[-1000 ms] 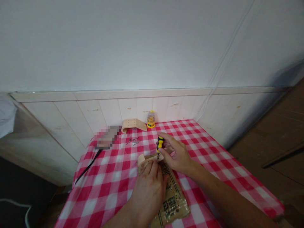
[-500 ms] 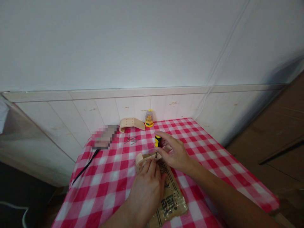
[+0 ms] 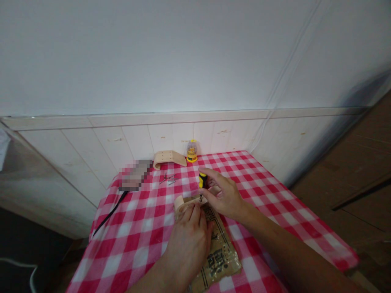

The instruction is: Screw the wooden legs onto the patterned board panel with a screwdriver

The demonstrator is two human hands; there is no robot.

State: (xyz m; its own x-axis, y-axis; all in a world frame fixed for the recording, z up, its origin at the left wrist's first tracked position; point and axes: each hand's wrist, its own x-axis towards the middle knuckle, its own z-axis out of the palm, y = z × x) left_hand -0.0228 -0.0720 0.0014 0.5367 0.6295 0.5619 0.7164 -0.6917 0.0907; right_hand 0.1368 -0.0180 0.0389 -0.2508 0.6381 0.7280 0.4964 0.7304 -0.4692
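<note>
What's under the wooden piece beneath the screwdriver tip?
A brown printed packet seems to reach under its near edge, over the checked tablecloth. The left hand covers where they meet.

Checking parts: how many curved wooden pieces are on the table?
2 wooden pieces: one at the far edge beside the yellow bit holder, one partly under the left hand; more could be hidden.

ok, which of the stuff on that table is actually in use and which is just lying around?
In use: screwdriver, upright in right hand; wooden piece, pressed down by left hand; brown packet under it.
Lying about: loose screws; second wooden piece; yellow bit case; black cable.
</note>
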